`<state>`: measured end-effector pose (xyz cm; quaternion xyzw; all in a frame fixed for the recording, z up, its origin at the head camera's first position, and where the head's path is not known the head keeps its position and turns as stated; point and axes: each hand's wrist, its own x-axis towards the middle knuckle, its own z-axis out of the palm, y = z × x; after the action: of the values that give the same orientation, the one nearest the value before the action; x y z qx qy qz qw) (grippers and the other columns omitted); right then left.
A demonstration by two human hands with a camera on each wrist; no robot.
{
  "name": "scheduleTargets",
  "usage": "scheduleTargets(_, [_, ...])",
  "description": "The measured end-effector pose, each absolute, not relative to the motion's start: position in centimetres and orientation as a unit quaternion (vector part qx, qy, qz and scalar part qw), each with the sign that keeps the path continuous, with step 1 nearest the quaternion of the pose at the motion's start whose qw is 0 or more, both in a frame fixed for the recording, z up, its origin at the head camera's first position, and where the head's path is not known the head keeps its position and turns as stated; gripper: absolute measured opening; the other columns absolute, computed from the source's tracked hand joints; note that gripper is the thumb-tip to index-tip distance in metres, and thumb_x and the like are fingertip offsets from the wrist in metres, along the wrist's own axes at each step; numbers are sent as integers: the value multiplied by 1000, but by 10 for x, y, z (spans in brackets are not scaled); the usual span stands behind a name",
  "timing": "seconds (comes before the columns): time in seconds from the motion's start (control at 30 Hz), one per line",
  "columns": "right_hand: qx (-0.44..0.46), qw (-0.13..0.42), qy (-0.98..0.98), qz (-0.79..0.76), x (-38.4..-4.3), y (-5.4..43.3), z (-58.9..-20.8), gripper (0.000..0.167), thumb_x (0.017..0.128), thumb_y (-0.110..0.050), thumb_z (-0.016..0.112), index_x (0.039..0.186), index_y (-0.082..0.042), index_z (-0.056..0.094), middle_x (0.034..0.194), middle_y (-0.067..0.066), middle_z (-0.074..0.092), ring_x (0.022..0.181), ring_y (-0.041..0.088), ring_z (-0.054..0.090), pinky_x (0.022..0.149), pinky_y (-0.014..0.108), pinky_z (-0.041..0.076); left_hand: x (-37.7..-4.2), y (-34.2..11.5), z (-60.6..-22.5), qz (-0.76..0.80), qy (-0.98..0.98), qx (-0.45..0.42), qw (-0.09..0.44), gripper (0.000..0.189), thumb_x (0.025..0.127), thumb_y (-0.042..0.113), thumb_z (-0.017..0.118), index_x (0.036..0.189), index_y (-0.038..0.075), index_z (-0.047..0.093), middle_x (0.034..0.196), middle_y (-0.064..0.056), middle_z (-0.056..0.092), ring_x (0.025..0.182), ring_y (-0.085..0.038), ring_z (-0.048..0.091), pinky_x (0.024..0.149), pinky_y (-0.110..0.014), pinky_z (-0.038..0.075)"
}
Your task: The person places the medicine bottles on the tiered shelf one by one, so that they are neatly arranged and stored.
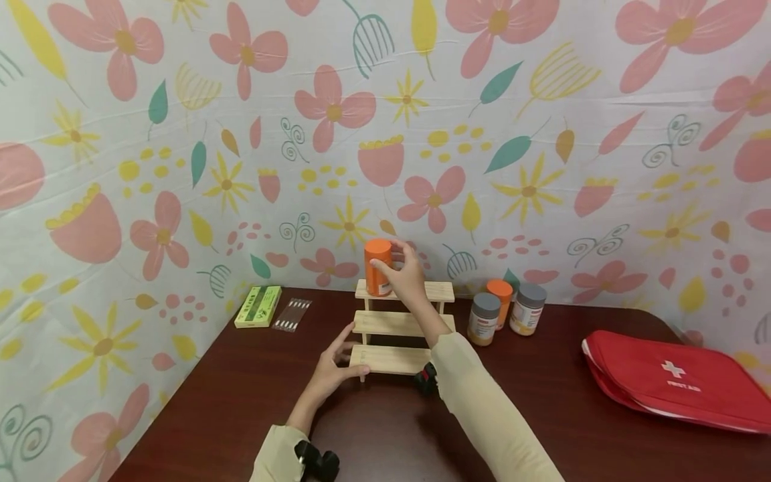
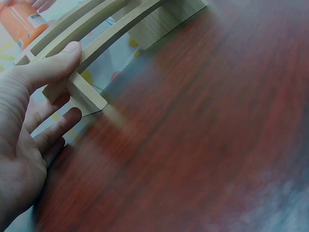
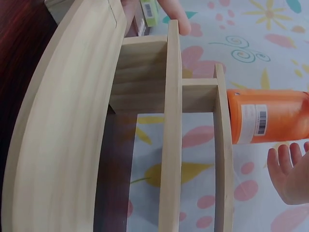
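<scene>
A three-step light wooden shelf [image 1: 391, 323] stands on the table. My left hand [image 1: 330, 369] holds its left end, thumb [image 2: 67, 55] on the lowest board. The index finger reaches up to the middle step, and the other fingers lie beside the board's end. An orange bottle [image 1: 378, 273] stands upright on the left of the top step. My right hand [image 1: 409, 276] is around its right side, with the thumb across its front in the head view. In the right wrist view, the right fingertips [image 3: 285, 157] lie loosely just beside the bottle, whose label has a barcode.
Right of the shelf stand two grey-capped bottles [image 1: 484, 320] and another orange bottle [image 1: 499, 294]. A red first-aid pouch [image 1: 674, 378] lies farther right. At the left back are a green-yellow box [image 1: 259, 306] and a clear pack of swabs [image 1: 292, 315]. A flower-patterned cloth [image 1: 385, 147] hangs behind.
</scene>
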<state>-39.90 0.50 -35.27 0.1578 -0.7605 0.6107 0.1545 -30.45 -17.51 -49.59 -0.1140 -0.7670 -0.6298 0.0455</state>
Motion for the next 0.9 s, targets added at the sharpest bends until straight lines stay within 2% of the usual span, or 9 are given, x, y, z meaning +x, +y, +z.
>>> scheduleTargets(0.23, [170, 158, -751, 618, -393, 16, -353, 64, 89, -30, 72, 141, -5, 46, 136, 16, 52, 124, 34, 50, 104, 51, 42, -305, -176, -497, -625, -770, -115, 56, 90, 77, 9, 82, 152, 28, 35, 127, -17, 64, 97, -20, 62, 85, -36, 48])
scheduleTargets(0.5, [170, 156, -743, 629, -382, 38, -352, 62, 89, -29, 72, 142, -10, 45, 140, 17, 49, 128, 39, 47, 104, 52, 41, -306, -175, -498, -623, -771, -117, 57, 91, 77, 8, 82, 153, 27, 35, 126, -18, 65, 97, -21, 63, 86, -35, 48])
scheduleTargets(0.9, [161, 195, -732, 632, -363, 79, -359, 59, 90, -23, 71, 142, -9, 46, 137, 19, 50, 127, 35, 48, 104, 53, 41, -307, -176, -499, -626, -771, -109, 55, 89, 77, 8, 82, 152, 28, 37, 125, -17, 65, 97, -21, 62, 83, -36, 48])
